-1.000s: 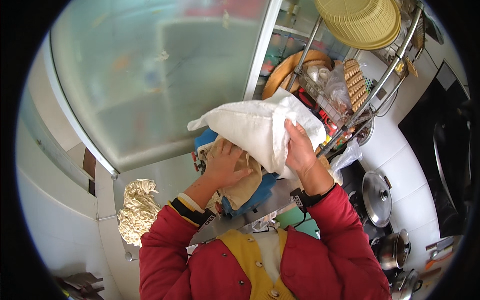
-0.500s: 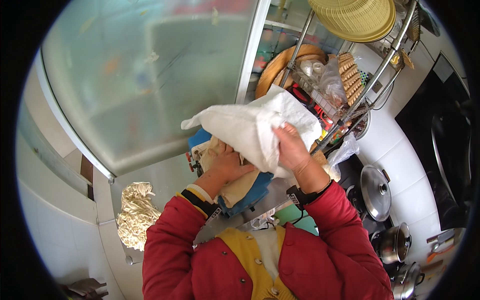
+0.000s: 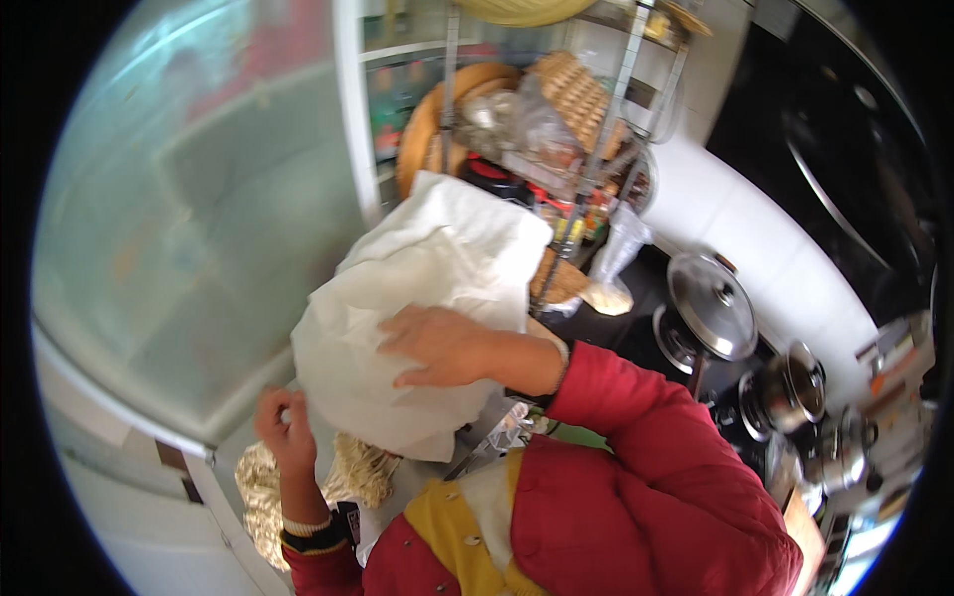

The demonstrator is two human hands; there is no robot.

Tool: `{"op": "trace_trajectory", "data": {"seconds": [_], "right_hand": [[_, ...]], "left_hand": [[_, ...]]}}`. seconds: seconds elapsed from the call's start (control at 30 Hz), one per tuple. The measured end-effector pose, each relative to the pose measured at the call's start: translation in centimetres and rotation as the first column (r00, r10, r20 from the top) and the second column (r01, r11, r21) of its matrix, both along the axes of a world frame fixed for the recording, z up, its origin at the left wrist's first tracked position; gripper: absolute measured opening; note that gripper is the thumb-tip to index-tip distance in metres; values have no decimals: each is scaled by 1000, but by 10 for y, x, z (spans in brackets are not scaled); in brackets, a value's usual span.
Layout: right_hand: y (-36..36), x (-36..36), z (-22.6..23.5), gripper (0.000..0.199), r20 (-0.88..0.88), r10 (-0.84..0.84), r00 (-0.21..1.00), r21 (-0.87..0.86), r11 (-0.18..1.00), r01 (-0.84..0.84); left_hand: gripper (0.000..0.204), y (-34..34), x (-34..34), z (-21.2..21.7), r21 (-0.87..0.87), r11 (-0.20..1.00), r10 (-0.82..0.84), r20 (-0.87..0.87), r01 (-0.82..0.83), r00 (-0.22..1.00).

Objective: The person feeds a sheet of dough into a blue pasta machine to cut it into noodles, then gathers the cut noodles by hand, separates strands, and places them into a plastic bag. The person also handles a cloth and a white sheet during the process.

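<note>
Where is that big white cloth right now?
In the head view's middle, the white cloth is held up before the frosted window, right hand flat on it, left hand at its lower edge.

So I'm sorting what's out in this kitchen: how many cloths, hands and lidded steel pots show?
White cloth: 1
Hands: 2, left hand gripping the cloth's lower edge, right hand flat on it
Lidded steel pots: 2, one large, one smaller
Total: 5

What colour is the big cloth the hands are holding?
White. The cloth shows best in the head view, with the right hand flat on it and the left hand at its lower edge.
</note>
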State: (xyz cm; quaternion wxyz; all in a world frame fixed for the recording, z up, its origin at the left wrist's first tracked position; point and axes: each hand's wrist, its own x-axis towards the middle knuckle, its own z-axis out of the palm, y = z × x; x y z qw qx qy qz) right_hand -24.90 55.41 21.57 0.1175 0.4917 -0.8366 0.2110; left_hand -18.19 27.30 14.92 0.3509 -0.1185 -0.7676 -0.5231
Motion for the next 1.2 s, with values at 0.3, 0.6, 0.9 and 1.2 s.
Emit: {"op": "trace_trajectory", "data": {"seconds": [0.3,0.6,0.9,1.2], "right_hand": [[162,-50,29,12,399,7,917,-850,378,367],[381,-105,-137,28,950,-313,0,-115,-349,930],[412,-151,-225,102,971,37,235,-203,-390,898],[431,-140,-240,35,904,-301,-303,111,-521,846]], "left_hand": [[56,75,-24,34,-619,756,-166,134,213,977],[52,118,-61,-2,-634,549,-78,611,545,788],[34,118,-63,-4,-618,574,-138,574,538,807],[31,116,-66,-9,-588,602,-168,568,540,806]]}}
